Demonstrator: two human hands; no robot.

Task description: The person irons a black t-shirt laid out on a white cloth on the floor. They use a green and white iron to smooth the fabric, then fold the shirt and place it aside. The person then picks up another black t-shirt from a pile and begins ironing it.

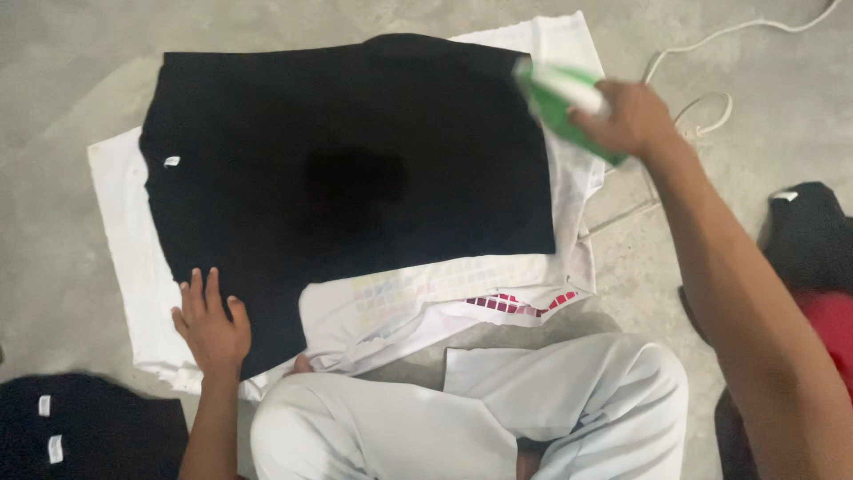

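A black garment (346, 169) fills the frame's centre, spread over white cloth (124, 240) on the floor. My left hand (211, 327), fingers splayed flat, presses its lower-left edge. At upper right, my right hand (626, 117) grips a green-and-white iron (555, 98).

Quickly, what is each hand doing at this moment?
Left hand: open, flat on the black shirt.
Right hand: closed around the green and white iron.

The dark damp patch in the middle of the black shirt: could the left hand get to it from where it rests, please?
Probably yes: the left hand lies flat on the black shirt, and only bare cloth separates it from the dark patch.
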